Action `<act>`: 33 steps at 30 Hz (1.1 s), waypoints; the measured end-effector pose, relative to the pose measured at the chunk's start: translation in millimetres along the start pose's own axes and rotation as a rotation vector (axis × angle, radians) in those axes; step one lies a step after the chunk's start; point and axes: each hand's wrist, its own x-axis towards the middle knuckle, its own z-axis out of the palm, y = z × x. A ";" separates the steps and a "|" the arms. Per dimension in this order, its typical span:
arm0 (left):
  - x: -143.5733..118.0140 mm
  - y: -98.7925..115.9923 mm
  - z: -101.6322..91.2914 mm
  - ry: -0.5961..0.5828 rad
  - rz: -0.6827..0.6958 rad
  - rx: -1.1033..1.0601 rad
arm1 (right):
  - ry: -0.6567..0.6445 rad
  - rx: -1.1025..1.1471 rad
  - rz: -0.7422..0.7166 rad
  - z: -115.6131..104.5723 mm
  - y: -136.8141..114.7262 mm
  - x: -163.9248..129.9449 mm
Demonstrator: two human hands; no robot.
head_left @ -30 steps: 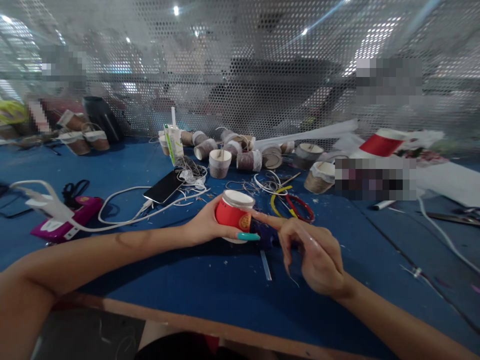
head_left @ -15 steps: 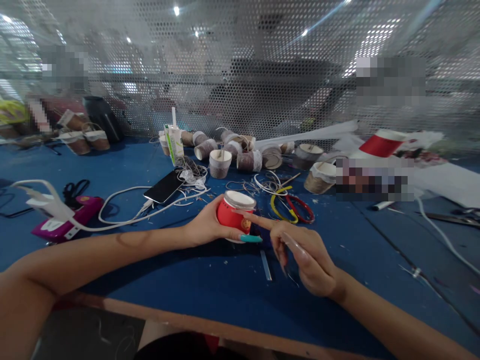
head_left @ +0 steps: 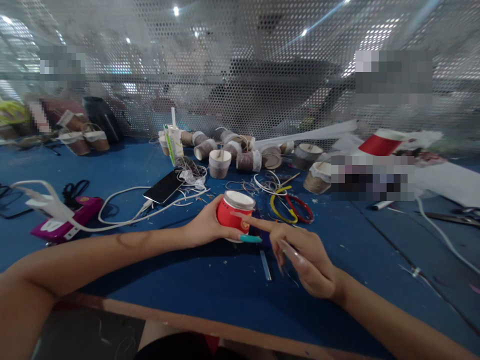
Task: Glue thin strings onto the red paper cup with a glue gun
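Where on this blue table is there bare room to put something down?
Bare blue table lies between the forearms and near edge, and right of the right hand. Crowded behind the red cup: wrapped cups, phone, cables.

Your left hand (head_left: pixel 207 227) wraps the cup (head_left: pixel 235 214) from the left near the middle of the counter (head_left: pixel 187 280); your right hand (head_left: pixel 305 257) lies to its right, forefinger touching the cup's side. Behind the cup lie looped bands (head_left: pixel 290 207). A phone (head_left: pixel 163 186) lies behind and to the left, with a cable (head_left: pixel 120 212) running leftward from it. Farther back a row of wrapped cups (head_left: pixel 240 155) sits before the mesh screen (head_left: pixel 240 75), with a carton (head_left: pixel 173 142) at its left end.
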 end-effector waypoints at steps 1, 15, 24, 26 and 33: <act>-0.1 0.2 0.1 -0.001 0.000 0.006 | -0.057 -0.020 -0.015 0.8 -0.4 2.2; -1.1 1.9 -1.6 -0.018 0.039 0.011 | 0.357 -0.096 -0.118 6.9 -0.6 -0.3; 1.5 -5.9 -1.1 0.011 0.011 -0.025 | -0.161 -0.152 -0.194 -2.6 -3.5 5.8; 0.6 -6.4 -0.8 0.016 0.009 0.004 | -0.211 -0.156 -0.208 -1.9 -3.2 7.7; -1.3 -0.4 0.4 0.048 0.021 0.102 | -0.028 -0.153 -0.070 -0.1 -1.8 -3.1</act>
